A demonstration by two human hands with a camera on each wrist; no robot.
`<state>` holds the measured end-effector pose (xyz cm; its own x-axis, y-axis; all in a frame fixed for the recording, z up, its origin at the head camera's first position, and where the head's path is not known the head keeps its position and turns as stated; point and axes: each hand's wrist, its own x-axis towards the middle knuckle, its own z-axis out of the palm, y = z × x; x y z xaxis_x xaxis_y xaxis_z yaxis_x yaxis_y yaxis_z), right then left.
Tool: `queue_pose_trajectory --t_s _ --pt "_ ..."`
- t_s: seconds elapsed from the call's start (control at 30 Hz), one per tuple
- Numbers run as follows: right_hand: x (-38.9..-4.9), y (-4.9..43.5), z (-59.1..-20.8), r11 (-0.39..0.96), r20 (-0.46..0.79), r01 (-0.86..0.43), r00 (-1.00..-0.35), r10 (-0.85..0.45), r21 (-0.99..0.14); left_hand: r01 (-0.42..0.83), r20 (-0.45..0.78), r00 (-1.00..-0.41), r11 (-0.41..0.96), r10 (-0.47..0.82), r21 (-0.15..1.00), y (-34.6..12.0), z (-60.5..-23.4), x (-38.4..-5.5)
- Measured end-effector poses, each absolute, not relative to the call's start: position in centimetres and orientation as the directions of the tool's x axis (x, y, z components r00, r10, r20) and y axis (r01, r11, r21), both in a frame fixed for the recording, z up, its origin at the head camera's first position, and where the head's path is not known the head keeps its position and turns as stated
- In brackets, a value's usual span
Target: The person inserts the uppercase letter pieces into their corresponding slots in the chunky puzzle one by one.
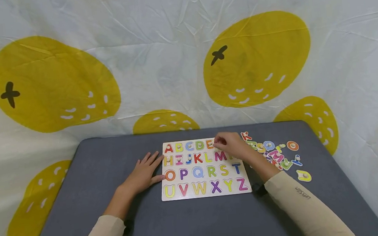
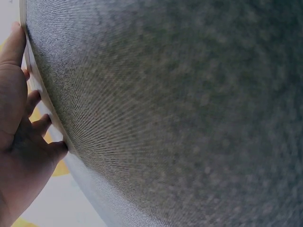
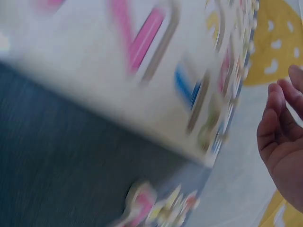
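A wooden alphabet puzzle board (image 1: 189, 195) lies on the table, with knobbed letters in its upper rows and printed letter slots, such as the W (image 1: 199, 188), lower down. My left hand (image 1: 143, 175) rests at the board's left edge, fingers spread and fairly straight; in the left wrist view the left fingertips (image 2: 59, 149) touch that edge. Over the top row, just right of the orange E (image 1: 209, 143), hovers my right hand (image 1: 230, 144), hiding the letters beneath. Its fingers (image 3: 270, 118) are loosely bent in the right wrist view, and nothing shows between them.
Loose knobbed letter pieces lie heaped right of the board, among them a pink M (image 1: 276, 156), a red K (image 1: 246, 136), an orange O (image 1: 292, 146) and a yellow U (image 1: 304, 175). A fruit-patterned cloth (image 1: 167, 70) hangs behind the grey table (image 1: 199, 227).
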<state>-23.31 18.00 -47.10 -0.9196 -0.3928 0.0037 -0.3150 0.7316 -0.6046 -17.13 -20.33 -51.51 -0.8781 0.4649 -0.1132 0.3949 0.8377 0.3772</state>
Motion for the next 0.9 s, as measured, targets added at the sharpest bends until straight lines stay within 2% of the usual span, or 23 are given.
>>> queue_pose_trajectory --t_s 0.5,0.9 --pt "-24.8 26.5 -48.2 0.775 0.002 -0.264 -0.947 -0.321 -0.575 0.397 -0.107 -0.878 0.835 0.467 0.381 -20.4 -51.9 -17.2" --pt "-26.7 29.0 -49.1 0.840 -0.028 -0.266 -0.948 -0.316 -0.473 0.387 -0.115 -0.880 0.836 0.461 0.389 -20.4 -51.8 -17.2"
